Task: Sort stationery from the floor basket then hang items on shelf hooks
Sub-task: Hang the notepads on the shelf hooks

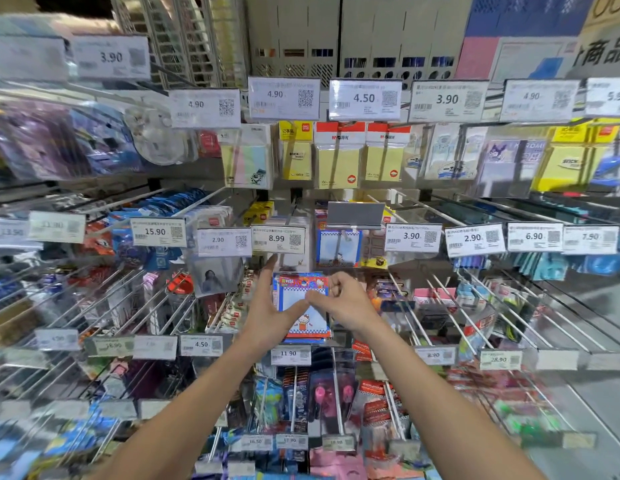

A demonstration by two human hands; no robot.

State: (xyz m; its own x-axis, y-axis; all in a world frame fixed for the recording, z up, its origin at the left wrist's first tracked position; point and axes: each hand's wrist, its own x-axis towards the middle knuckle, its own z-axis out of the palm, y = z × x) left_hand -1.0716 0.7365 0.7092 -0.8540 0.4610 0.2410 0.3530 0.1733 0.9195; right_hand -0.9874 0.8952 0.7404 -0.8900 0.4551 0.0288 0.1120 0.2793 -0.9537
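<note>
Holding the memo pad point(303, 322) just below the 8.99 price tag point(277, 239), you had it upright and facing you, and as far as could be seen it was not yet on any hook. By my judgement the task was partway along. This one item was sorted out and in hand at the shelf, but hanging it was left to do. The floor basket was out of view, so what it held could not be told.

Your right hand point(348, 301), below and to the right of that tag, was closed narrowly, fingers curled in and pinching the pad's right edge near its top. Your left hand point(267, 308) sat directly under the tag. Its thumb lay across the pad's front with the palm behind the left side, gripping it, and the index finger stood straight up, its tip almost at the tag's lower edge.

Just right of the tag hung a matching pad point(338, 249) with the same blue checked border, under a grey label holder point(355, 214) tipped up. That looked to me like the likely hook.
</note>
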